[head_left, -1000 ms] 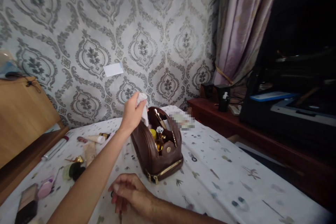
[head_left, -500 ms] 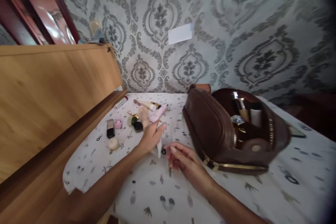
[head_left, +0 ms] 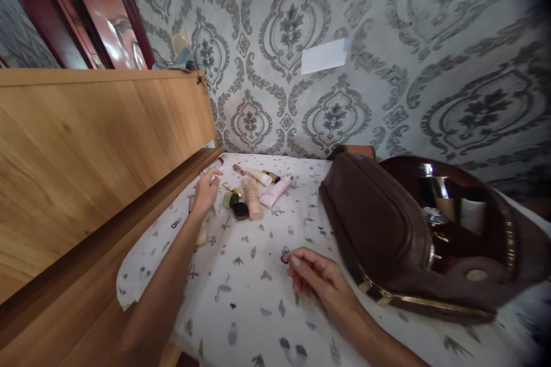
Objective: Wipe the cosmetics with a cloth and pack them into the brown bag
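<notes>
Evidently nearer the left hand (head_left: 205, 192), a silver, red-ended cylindrical tube (head_left: 216, 164) lies at 12 o'clock from its fingers, long axis 2-to-8 o'clock; left grip indeterminable. Right hand (head_left: 317, 276): fingers loosely curled, unladen.

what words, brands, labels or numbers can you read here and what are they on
No text is legible.
Beige tube: any print is too small and blurred.
Pink tube: nothing readable.
Brown bag: no wording visible.
White card on the wall: no readable writing.
</notes>
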{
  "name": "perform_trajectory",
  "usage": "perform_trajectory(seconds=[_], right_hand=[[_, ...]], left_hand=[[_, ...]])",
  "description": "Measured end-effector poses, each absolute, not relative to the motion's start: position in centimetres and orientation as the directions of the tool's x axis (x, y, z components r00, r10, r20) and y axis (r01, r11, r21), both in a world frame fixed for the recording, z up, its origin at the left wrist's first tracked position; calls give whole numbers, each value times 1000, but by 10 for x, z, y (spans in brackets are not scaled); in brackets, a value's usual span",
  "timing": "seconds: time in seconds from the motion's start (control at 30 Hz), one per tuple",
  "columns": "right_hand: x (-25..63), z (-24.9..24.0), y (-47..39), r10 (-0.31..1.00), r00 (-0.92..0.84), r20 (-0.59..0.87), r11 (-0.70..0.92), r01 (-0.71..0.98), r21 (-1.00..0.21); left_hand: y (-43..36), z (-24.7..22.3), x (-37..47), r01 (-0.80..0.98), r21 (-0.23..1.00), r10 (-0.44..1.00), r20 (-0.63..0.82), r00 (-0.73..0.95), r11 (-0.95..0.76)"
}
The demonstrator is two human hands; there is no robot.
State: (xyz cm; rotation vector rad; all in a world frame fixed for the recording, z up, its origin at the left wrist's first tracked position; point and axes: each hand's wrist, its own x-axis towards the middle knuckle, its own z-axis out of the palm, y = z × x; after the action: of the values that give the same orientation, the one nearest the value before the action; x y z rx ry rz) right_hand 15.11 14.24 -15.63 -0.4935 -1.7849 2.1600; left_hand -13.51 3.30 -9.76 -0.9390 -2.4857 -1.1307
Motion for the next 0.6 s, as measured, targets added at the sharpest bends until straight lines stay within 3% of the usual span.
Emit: perform_trajectory(seconds=[0.3,0.6], right_hand=[[157,-166,126,444,-896,-2,-45,-21,-999],[160,-164,131,434,-900,-42,-130,-16,-991]], left_hand=[[46,-112,-155,749,355,687,307,-659,559],[62,-128,-204,837,240,815,213,-539,491]])
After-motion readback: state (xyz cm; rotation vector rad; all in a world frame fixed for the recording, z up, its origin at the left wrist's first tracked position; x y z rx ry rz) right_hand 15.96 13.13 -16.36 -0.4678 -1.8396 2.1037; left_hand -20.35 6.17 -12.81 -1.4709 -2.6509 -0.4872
